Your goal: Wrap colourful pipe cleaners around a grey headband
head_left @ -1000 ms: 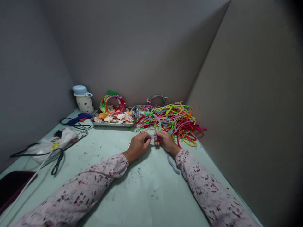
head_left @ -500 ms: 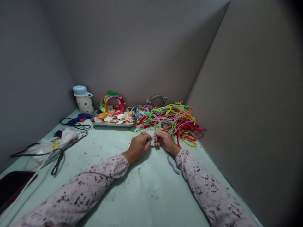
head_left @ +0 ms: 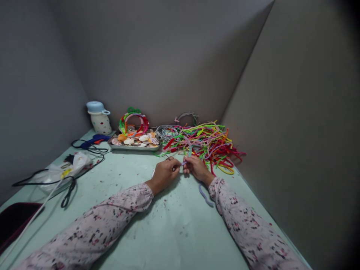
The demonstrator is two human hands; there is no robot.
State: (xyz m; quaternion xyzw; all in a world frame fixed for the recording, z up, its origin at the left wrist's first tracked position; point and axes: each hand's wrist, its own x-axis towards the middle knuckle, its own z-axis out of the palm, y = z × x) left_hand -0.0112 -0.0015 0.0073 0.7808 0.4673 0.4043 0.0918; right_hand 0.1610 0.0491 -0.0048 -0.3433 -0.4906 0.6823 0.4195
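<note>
My left hand and my right hand meet over the middle of the table, fingers pinched. Between their fingertips shows a short stretch of a purple pipe cleaner, gripped from both sides. A thin dark loop pokes out above my left knuckles, and most of it is hidden by the hand. Another length of purple pipe cleaner lies by my right wrist; whether it joins the held piece I cannot tell. Just beyond my right hand spreads a tangled pile of colourful pipe cleaners.
A metal tray of seashells stands at the back, with pipe-cleaner-wrapped hoops on it. Grey wire coils sit beside it. Leftward are a bottle, a blue glue gun, black cables and a plastic bag.
</note>
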